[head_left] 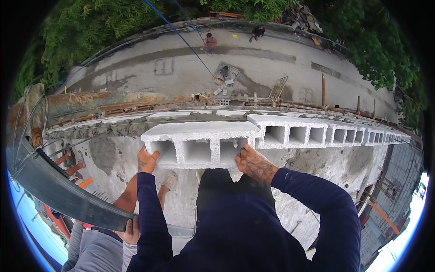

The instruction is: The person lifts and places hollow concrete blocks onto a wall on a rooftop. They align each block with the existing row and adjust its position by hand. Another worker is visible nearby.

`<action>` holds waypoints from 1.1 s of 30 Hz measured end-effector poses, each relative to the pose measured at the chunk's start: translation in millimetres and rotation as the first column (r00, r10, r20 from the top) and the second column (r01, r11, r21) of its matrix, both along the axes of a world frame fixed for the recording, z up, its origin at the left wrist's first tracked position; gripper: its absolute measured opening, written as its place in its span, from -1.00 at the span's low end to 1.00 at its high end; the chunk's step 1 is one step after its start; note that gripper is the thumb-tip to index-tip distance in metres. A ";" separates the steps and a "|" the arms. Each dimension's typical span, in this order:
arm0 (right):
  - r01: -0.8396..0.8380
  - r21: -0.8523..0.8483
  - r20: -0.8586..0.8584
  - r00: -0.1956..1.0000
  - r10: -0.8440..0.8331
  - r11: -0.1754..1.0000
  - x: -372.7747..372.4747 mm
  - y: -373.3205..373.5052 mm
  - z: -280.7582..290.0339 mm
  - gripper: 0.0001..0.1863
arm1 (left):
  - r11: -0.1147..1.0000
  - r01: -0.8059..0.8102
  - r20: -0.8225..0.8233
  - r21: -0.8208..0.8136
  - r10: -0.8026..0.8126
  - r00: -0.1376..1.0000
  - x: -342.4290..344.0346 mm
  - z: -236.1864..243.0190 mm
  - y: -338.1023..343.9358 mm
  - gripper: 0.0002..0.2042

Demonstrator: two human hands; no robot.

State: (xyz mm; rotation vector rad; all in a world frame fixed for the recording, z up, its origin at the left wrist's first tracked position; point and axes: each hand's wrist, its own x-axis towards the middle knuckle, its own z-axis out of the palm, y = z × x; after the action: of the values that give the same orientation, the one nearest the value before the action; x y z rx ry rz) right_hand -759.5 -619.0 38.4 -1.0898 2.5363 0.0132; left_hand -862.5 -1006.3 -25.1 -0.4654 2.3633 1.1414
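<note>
The rough grey concrete wall top (90,129), spread with wet mortar, carries a row of white hollow concrete blocks (326,131) running off to the right, with one more white hollow block (199,140) set at the row's left end.

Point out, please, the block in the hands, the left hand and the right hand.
block (199,132): head view, top face.
left hand (147,161): head view, back of the hand.
right hand (254,164): head view, back of the hand.
</note>
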 end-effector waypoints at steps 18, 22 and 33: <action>-0.115 0.208 0.156 0.984 0.084 0.971 -6.3 -5.6 -70.8 -0.63 | 0.995 0.085 -0.076 -0.057 -0.089 0.993 -7.8 -80.6 -5.4 -0.60; 0.009 0.035 -0.020 1.000 -0.008 0.999 -4.4 -1.0 -93.2 -0.84 | 0.979 0.155 -0.022 -0.134 -0.159 0.987 -12.6 -87.8 -2.7 -0.64; 0.016 0.039 0.151 0.988 -0.022 0.999 -6.2 1.0 -111.6 -0.81 | 0.946 0.233 0.049 -0.224 -0.228 0.972 -27.9 -77.2 10.3 -0.59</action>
State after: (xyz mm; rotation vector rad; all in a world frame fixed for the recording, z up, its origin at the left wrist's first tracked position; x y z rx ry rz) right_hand -765.7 -618.0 -73.3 -1.0127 2.4015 -0.0261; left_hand -890.3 -996.1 -102.3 -0.2647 2.4640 0.7592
